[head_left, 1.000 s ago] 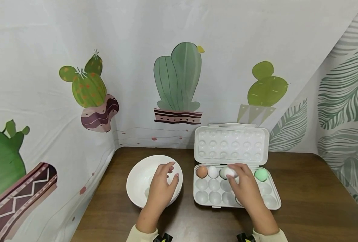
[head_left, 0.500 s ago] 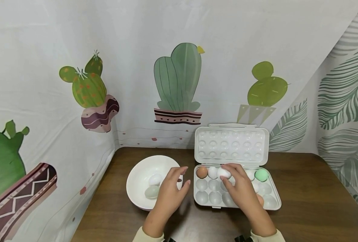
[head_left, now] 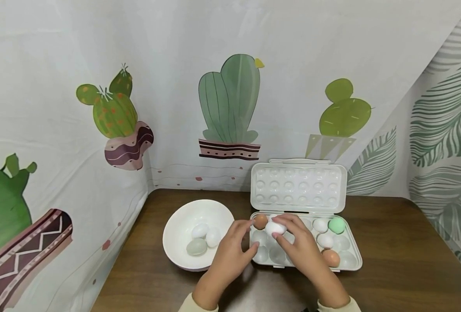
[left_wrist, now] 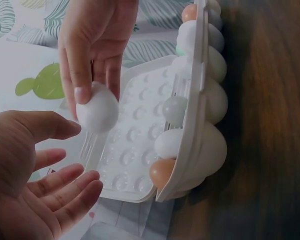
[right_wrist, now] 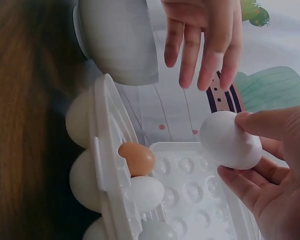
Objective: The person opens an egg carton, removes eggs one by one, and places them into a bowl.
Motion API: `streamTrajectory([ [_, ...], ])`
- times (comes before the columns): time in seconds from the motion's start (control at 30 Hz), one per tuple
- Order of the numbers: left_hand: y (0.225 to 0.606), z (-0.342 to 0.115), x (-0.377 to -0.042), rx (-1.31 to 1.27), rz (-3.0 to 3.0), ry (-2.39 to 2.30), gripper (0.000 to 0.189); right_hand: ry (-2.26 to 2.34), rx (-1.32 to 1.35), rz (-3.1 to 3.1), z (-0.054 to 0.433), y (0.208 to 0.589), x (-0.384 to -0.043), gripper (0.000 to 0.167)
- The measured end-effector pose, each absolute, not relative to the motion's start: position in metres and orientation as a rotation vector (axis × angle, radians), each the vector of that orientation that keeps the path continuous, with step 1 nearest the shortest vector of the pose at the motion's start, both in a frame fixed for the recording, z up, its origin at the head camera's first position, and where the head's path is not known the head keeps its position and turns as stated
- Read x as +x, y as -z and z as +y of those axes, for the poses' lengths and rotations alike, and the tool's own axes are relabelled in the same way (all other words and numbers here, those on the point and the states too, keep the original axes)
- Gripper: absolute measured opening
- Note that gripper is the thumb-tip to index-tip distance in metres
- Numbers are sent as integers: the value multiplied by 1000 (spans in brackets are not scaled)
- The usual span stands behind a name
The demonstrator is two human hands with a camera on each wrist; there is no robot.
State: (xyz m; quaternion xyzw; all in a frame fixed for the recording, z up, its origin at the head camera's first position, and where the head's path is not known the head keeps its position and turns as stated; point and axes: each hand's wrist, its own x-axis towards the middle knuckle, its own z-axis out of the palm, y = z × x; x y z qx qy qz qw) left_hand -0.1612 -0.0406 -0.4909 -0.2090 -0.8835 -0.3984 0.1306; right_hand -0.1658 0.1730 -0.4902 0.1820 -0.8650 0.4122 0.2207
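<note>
My right hand [head_left: 302,249] pinches a white egg [head_left: 274,228] between thumb and fingers, above the left part of the open egg carton [head_left: 298,190]. The left wrist view shows this egg [left_wrist: 97,109] held up, apart from the carton. My left hand [head_left: 230,255] hovers between bowl and carton, its thumb and fingers spread around nothing, close to the held egg. In the carton's back row sit a brown egg [head_left: 260,221], a white egg [left_wrist: 169,143], a pale grey egg [left_wrist: 175,111] and a green egg [head_left: 336,225]. My right hand partly hides that row in the head view.
At the left, a white bowl [head_left: 173,229] holds two white eggs [head_left: 200,231] and a grey-green egg [head_left: 196,246]. Toward the carton's right, a white egg [head_left: 325,241] and a brown egg [head_left: 331,258] fill cups. The wooden table [head_left: 402,260] meets a cactus-print cloth [head_left: 230,104] behind.
My right hand has carried the white egg leftward across the carton. My left hand has moved right, from over the bowl to beside the carton, uncovering the eggs in the bowl.
</note>
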Motion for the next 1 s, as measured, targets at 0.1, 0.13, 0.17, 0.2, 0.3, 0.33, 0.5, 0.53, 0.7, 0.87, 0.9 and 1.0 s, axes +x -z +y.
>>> streamTrajectory([
  [0.1, 492, -38, -160, -612, -2591, 1144, 54, -1158, 510, -2409, 171, 490, -164, 40],
  [0.13, 493, -37, -160, -615, -2597, 1140, 55, -1164, 512, -2414, 171, 490, -164, 40],
  [0.17, 493, -36, -159, -619, -2601, 1134, 55, -1172, 514, -2418, 170, 490, -163, 40],
  [0.2, 494, -36, -159, -620, -2606, 1128, 55, -1180, 518, -2419, 169, 491, -163, 40],
  [0.3, 495, -34, -158, -629, -2603, 1134, 55, -1207, 537, -2417, 168, 491, -162, 38],
  [0.33, 495, -34, -157, -633, -2599, 1132, 55, -1218, 545, -2416, 167, 491, -162, 38],
  [0.5, 495, -31, -155, -652, -2577, 1118, 54, -1266, 597, -2389, 164, 493, -162, 37],
  [0.53, 496, -31, -155, -657, -2572, 1115, 54, -1270, 603, -2385, 163, 493, -162, 37],
  [0.7, 496, -30, -156, -664, -2565, 1112, 55, -1294, 619, -2389, 159, 494, -160, 36],
  [0.87, 496, -30, -156, -666, -2556, 1117, 55, -1376, 619, -2394, 156, 493, -158, 36],
  [0.9, 496, -30, -156, -665, -2553, 1115, 55, -1403, 615, -2395, 155, 493, -158, 36],
  [1.0, 496, -29, -156, -659, -2550, 1110, 54, -1461, 626, -2395, 152, 493, -157, 36],
])
